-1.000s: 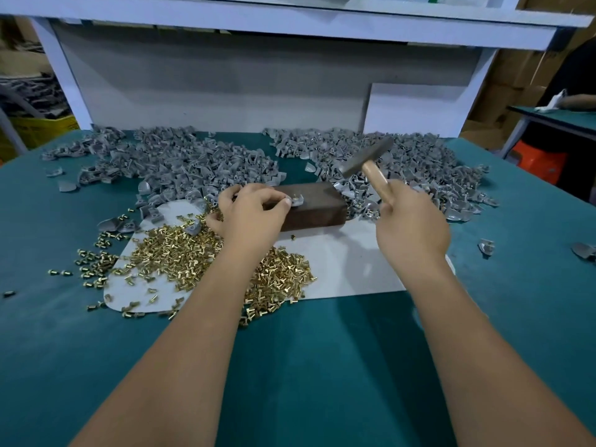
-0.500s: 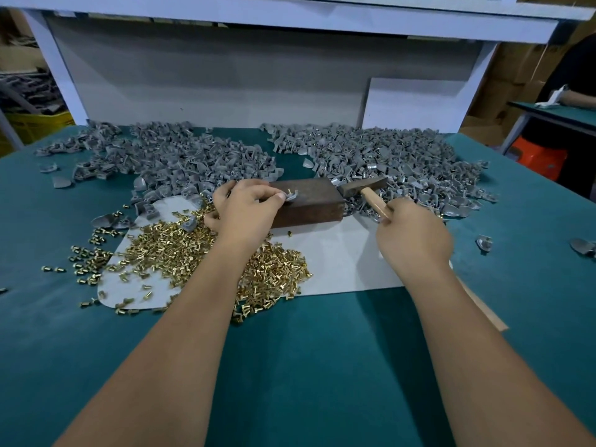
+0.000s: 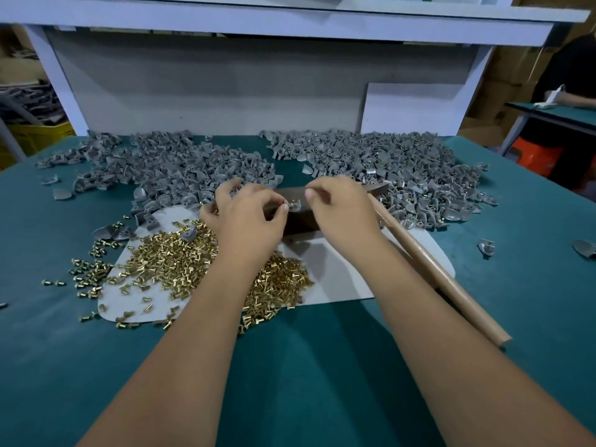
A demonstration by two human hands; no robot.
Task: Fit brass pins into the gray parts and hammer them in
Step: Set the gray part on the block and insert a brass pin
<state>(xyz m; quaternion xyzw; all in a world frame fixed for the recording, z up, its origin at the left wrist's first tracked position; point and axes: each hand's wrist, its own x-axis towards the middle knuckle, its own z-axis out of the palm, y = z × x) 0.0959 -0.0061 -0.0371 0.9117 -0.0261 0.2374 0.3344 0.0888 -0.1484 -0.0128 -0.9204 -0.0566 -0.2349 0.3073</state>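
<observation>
— Where is the gray part point(image 3: 296, 205)?
— On the dark wooden block point(image 3: 301, 221), frame center. The left hand point(image 3: 250, 217) pinches it; right hand point(image 3: 342, 208) fingertips close together above it, maybe touching.
— And the hammer point(image 3: 432, 269)?
— Lying on the tabletop point(image 3: 322, 366), right of center. Brass pins point(image 3: 180, 266) are heaped lower left.

Fingers point(image 3: 283, 201) of the left hand point(image 3: 248, 217) pinch a gray part point(image 3: 295, 205) on the dark block point(image 3: 301, 221); right hand point(image 3: 342, 211) fingers hover just beside it. The hammer point(image 3: 432, 272) lies on the desk point(image 3: 322, 366).
</observation>
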